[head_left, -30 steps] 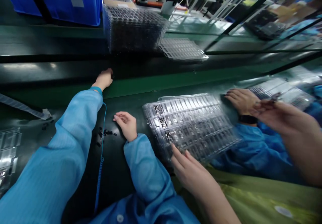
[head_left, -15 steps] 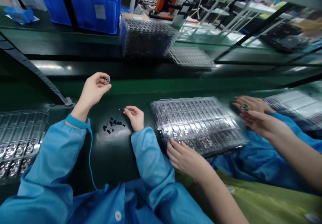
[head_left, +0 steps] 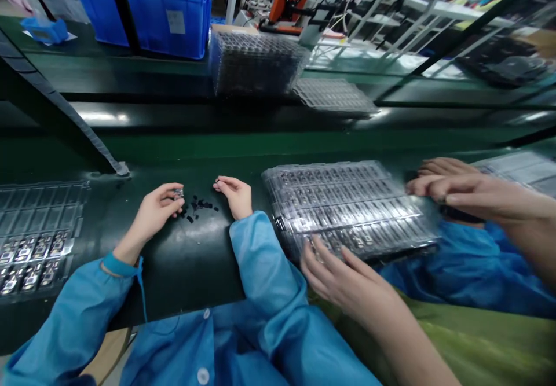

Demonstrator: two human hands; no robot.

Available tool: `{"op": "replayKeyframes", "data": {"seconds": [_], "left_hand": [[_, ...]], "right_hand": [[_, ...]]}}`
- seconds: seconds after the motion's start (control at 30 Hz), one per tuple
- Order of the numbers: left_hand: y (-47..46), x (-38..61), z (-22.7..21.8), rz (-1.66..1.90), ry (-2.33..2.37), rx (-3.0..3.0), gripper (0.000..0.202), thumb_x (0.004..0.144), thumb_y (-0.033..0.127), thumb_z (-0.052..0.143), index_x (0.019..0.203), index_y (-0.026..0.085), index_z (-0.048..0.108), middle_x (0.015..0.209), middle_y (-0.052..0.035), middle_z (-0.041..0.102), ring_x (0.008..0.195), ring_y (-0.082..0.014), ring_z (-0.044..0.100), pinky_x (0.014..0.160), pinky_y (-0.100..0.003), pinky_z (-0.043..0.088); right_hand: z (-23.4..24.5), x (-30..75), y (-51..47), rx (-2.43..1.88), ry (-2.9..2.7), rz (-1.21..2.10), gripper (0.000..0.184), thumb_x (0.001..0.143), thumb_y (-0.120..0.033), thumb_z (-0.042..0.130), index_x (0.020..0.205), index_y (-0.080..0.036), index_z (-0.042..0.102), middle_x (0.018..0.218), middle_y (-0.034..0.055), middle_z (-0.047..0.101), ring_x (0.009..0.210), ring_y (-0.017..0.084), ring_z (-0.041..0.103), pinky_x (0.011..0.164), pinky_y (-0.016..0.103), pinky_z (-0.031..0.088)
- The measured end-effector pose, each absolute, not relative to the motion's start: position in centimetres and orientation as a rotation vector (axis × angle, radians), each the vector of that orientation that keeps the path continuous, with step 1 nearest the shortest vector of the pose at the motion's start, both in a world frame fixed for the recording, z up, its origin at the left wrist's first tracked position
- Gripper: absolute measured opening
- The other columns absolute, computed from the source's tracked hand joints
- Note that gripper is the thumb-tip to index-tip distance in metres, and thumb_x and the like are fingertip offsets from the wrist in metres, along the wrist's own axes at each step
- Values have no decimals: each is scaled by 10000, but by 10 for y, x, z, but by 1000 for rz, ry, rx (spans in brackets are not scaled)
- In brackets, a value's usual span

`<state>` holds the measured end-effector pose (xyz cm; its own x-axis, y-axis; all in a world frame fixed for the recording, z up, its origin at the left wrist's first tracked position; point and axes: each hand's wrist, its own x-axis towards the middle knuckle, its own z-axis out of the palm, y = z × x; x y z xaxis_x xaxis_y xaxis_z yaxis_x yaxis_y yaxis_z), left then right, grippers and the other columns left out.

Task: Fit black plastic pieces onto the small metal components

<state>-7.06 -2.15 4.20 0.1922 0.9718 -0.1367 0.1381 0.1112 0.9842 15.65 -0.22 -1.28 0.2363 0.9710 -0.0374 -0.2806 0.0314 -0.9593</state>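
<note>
My left hand (head_left: 154, 212) rests on the dark green bench, its fingers pinched on a small metallic part (head_left: 178, 192). A little pile of small black pieces (head_left: 200, 205) lies just to its right. My right hand (head_left: 236, 195) lies on the other side of that pile with thumb and fingers curled together; what they hold, if anything, is too small to name. Both my arms are in blue sleeves.
A stack of clear blister trays (head_left: 347, 206) lies right of my right hand; another person's hands (head_left: 347, 282) (head_left: 456, 192) touch it. A part-filled tray (head_left: 35, 241) sits at the left. Behind are a conveyor, more tray stacks (head_left: 256, 62) and a blue crate (head_left: 169, 10).
My left hand has come down from over the conveyor edge to the bench beside the black pieces, still pinching the small part. My right hand has barely moved.
</note>
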Motion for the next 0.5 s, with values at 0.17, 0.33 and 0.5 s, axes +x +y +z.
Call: {"op": "replayKeyframes", "data": {"seconds": [0.17,0.33,0.5], "left_hand": [[-13,-34,20,946,1155,1496,386,838,241,641,1220,188,632,946,-42,646,682,-113,662,633,-235,550],[-10,-22,15,1034,1225,1813,347,871,154,598,1214,189,635,967,-42,678,718,-103,625,700,-234,538],[-14,-22,13,1073,1216,2000,343,881,118,598,1215,192,623,1014,-46,677,737,-106,615,720,-239,542]], "right_hand": [[-13,154,-10,-1082,-771,1203,311,638,-347,875,875,-185,753,849,47,767,767,198,745,780,364,612],[-17,151,-11,-1103,-856,1136,284,646,-318,880,874,-204,757,833,33,767,760,183,733,806,360,601],[-12,143,-14,-1109,-965,1107,266,632,-295,886,852,-221,755,837,21,765,806,181,724,834,348,589]]}}
